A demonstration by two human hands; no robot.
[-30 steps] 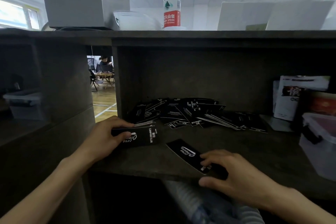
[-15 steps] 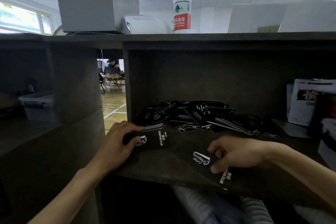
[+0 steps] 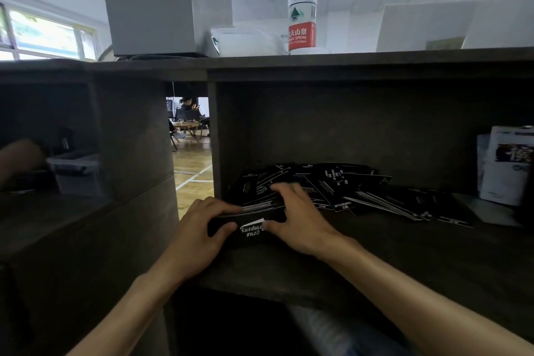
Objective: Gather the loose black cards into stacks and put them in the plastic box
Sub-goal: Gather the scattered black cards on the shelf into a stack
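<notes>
Both hands meet over a small stack of black cards (image 3: 250, 228) at the front left part of the dark shelf (image 3: 375, 263). The left hand (image 3: 199, 235) grips the stack from its 9 o'clock side, with the thumb on the top card and the fingers curled round the far edge. The right hand (image 3: 300, 222) holds the same stack from the 3 o'clock side; its thumb presses the near edge and its fingers are spread over the cards behind. White writing shows on the top card between the two thumbs.

The loose black cards (image 3: 361, 191) lie in an untidy heap at 1 o'clock from the hands, deeper in the shelf, many of them overlapping. A clear plastic box (image 3: 76, 173) stands in the next compartment, at 9 o'clock, well apart from the stack. At 3 o'clock, at the right edge, white packets (image 3: 505, 165) lean upright. On top of the shelf, at 12 o'clock, stands a water bottle (image 3: 302, 6) with a red cap and label, beside a grey box (image 3: 153, 3).
</notes>
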